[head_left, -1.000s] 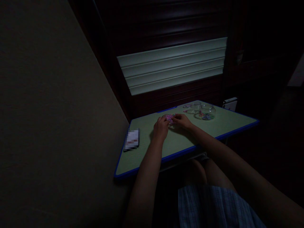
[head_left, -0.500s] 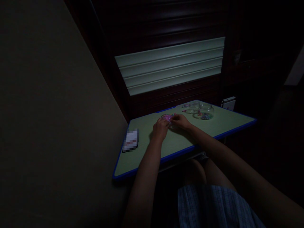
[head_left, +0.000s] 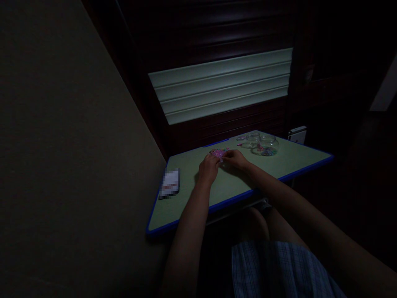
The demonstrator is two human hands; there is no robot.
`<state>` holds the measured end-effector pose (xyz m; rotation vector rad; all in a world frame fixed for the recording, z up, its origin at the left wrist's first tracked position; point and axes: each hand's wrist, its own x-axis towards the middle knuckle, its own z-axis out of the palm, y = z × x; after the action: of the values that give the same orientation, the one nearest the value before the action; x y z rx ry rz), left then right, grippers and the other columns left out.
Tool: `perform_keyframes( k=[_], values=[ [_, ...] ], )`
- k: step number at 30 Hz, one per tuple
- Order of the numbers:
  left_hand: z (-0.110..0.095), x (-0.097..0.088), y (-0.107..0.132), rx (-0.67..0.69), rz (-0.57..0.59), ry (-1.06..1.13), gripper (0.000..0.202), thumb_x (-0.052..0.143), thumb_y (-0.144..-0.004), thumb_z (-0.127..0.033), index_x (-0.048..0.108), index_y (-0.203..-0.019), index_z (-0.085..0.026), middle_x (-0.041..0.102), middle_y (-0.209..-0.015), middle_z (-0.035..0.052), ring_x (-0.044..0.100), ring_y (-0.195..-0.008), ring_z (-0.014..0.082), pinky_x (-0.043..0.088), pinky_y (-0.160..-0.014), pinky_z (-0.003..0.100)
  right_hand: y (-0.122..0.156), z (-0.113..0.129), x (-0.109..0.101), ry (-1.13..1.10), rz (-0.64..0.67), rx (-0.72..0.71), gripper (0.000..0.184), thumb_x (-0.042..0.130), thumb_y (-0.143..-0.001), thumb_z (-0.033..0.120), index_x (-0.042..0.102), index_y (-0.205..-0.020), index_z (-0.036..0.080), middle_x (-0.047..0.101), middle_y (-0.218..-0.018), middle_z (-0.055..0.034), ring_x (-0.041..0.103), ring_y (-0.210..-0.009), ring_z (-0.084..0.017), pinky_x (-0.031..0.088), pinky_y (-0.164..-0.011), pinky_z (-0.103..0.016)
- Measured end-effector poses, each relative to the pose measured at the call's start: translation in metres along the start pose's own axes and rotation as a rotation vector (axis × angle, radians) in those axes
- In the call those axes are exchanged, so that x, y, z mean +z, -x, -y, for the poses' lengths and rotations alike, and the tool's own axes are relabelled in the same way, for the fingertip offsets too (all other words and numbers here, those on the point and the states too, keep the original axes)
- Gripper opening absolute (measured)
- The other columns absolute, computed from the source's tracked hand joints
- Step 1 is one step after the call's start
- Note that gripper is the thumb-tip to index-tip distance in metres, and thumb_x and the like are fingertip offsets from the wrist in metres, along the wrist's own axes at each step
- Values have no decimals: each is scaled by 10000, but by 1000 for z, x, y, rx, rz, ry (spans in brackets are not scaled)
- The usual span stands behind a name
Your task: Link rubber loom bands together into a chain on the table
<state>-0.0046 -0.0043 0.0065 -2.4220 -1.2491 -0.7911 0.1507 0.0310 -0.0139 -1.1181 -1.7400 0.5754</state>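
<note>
Over the far middle of the pale green table point(head_left: 189, 207), my left hand point(head_left: 209, 168) rests against a cluster of small shiny pink pieces point(head_left: 218, 153), its fingers bent around the near left side. From the right, my right hand point(head_left: 236, 159) reaches the same cluster, with thumb and fingertips pinched together. In the dim light I cannot make out what kind of pieces these are, nor what is between the fingertips. A clear round jar point(head_left: 269, 146) with small coloured bits at its bottom stands to the right of my right hand.
Behind the jar sits a second clear round container point(head_left: 253, 137), with lids and pink bits beside it. A blurred-out flat object point(head_left: 170, 183) lies near the table's left edge. A wall rises close on the left, and a slatted panel point(head_left: 223, 87) stands behind the table.
Both hands stay at the pink pieces, with only slight finger movement. The whole view has shifted very slightly.
</note>
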Motion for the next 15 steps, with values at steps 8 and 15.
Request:
perform_keyframes(
  k=[8, 15],
  values=[
    [0, 2, 1, -59, -4, 20, 168, 441, -802, -196, 584, -890, -189, 598, -916, 41, 490, -917, 153, 384, -784, 259, -1, -2, 0, -5, -80, -7, 169, 512, -677, 239, 623, -682, 112, 612, -634, -35, 524, -579, -103, 385, -556, -199],
    [-4, 1, 0, -114, 6, 54, 234, 413, -821, -304, 595, -895, -177, 605, -917, 56, 514, -893, 150, 387, -792, 257, -4, -4, 0, -160, -145, 38, 135, 553, -632, 234, 597, -695, 123, 626, -678, -53, 551, -602, -120, 419, -576, -224]
  ],
)
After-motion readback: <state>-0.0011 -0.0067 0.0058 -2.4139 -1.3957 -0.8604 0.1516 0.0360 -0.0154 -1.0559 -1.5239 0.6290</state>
